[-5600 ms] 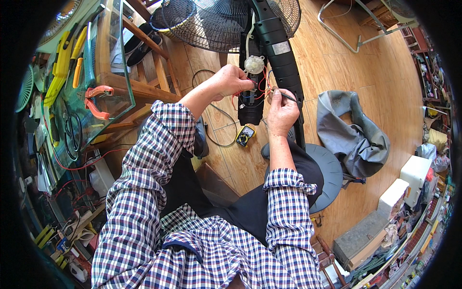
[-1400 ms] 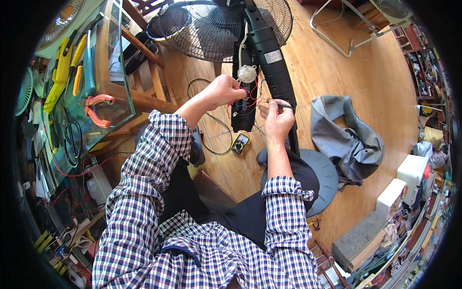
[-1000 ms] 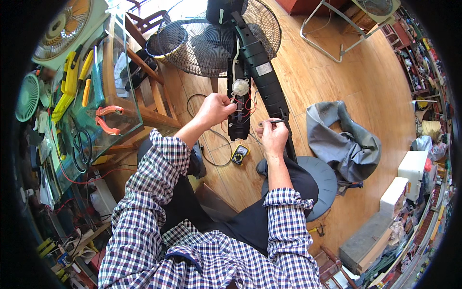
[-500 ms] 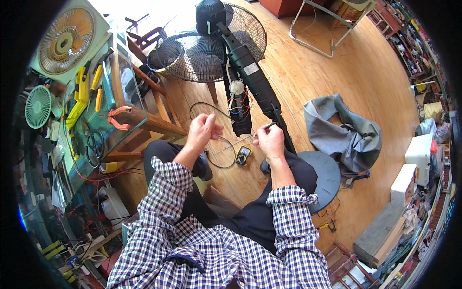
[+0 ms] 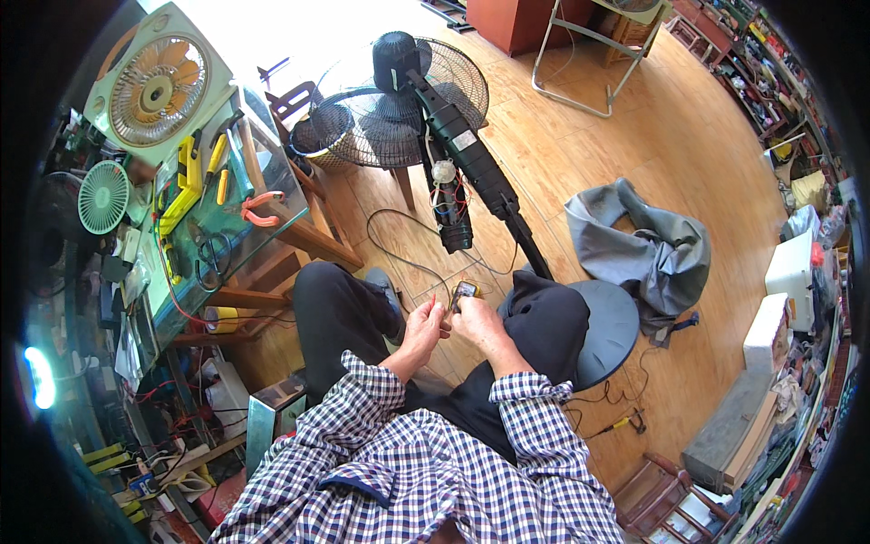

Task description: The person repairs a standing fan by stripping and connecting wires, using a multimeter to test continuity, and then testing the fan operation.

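Note:
My left hand (image 5: 422, 334) is closed in a pinch in front of my lap, with a thin red piece (image 5: 433, 299) showing at its fingertips. Close to its right, my right hand (image 5: 480, 325) has its fingers bent together; what they hold, if anything, is hidden. Just beyond its fingertips is a small yellow and black multimeter (image 5: 467, 290), partly covered by the hand; whether they touch I cannot tell. Ahead leans a black pedestal fan (image 5: 396, 63). Its column housing (image 5: 450, 213) is opened, with coloured wires and a round white part (image 5: 443, 172) exposed.
At left, a glass-topped table (image 5: 237, 243) carries red-handled pliers (image 5: 263, 208), a yellow tool (image 5: 188, 181) and a box fan (image 5: 156, 92). On the right lie a grey cloth (image 5: 666, 263) and a round fan base (image 5: 609, 331). A black cable (image 5: 373, 222) loops over the floor.
Both hands have come down toward my lap and closer together, the right now beside the multimeter. A dark stick seen earlier in my right hand no longer shows clearly. The view has shifted slightly.

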